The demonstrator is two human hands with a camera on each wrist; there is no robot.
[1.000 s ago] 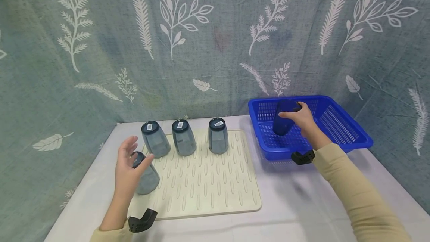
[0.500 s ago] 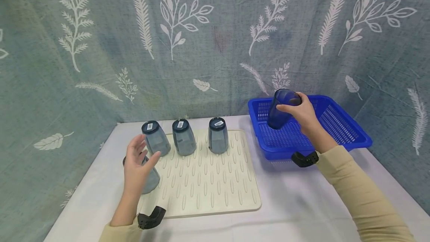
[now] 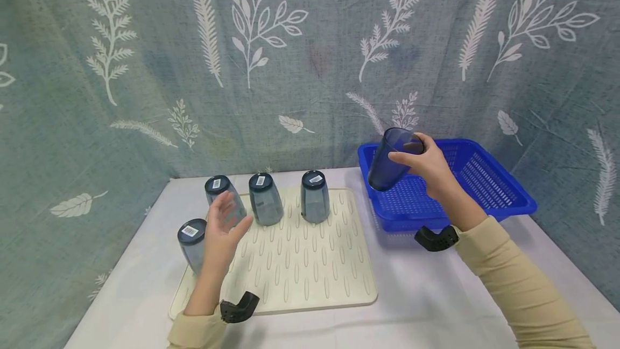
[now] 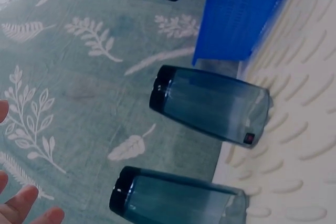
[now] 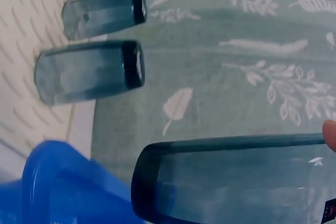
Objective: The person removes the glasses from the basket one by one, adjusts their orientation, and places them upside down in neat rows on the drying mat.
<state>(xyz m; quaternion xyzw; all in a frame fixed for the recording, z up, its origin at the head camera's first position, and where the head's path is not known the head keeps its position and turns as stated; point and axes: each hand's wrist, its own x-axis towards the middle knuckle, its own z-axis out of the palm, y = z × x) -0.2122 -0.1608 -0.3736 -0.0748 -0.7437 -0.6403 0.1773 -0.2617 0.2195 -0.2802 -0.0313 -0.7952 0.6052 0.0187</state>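
My right hand point(image 3: 431, 168) holds a blue-tinted drinking glass point(image 3: 387, 163) near its rim, thumb on the near side. The glass is tilted, mouth up, over the left side of the blue basket point(image 3: 409, 221). My left hand point(image 3: 220, 233) is raised above the cream ribbed mat point(image 3: 310, 271), fingers apart and holding nothing. Upside-down glasses with white labels stand on the mat: one at the back right point(image 3: 315, 198), one in the back middle point(image 3: 266, 201), one at the back left point(image 3: 220, 187) and one at front left point(image 3: 192, 238). The left hand partly hides the two left ones.
A white-covered table point(image 3: 397, 306) carries the mat and the slotted basket. Behind them hangs a grey-green curtain point(image 3: 319, 106) with white leaf prints. The basket stands close to the mat's right edge.
My right hand has lifted the glass out of the basket and shifted left, tipping its mouth up. The left hand has moved right, away from the front-left glass.
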